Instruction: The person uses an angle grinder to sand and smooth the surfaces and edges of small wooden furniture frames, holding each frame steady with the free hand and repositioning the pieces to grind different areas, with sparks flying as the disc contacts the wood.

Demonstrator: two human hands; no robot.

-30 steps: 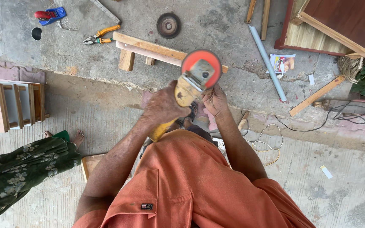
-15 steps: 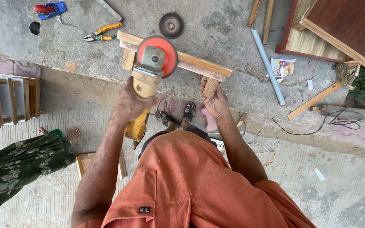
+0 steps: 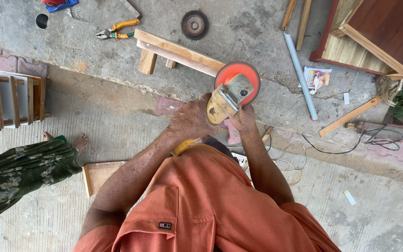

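Gripping a yellow angle grinder (image 3: 227, 98) — left hand (image 3: 191, 119) and right hand (image 3: 244, 117) both clasped, white printed packet (image 3: 316, 77) right.

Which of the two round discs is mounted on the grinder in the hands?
The orange-red disc, fixed to the yellow grinder that both hands grip. The other, a dark worn disc, lies loose on the concrete beyond the wooden frame.

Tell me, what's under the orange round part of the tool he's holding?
Under the orange disc you can see the grey concrete ground and the end of a wooden frame. Both hands, left hand and right hand, hold the grinder. The frame's very tip stays hidden behind the disc.
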